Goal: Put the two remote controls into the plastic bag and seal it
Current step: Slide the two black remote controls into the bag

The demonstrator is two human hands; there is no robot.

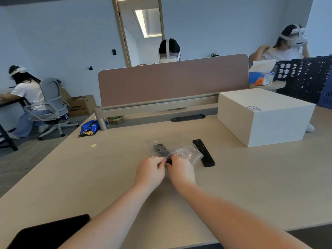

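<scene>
A clear plastic bag (188,152) lies crumpled on the wooden desk (251,177) in front of me. One black remote (160,149) shows through the plastic on the left, though I cannot tell if it lies inside or under the bag. The second black remote (203,152) lies bare on the desk, touching the bag's right side. My left hand (150,170) and my right hand (181,169) meet at the bag's near edge, fingers pinched on the plastic.
A large cream box (265,116) stands at the right rear. A pink divider panel (172,79) closes the desk's far side. A blue snack packet (89,127) lies far left, a dark tablet (48,232) near left. Other people sit beyond.
</scene>
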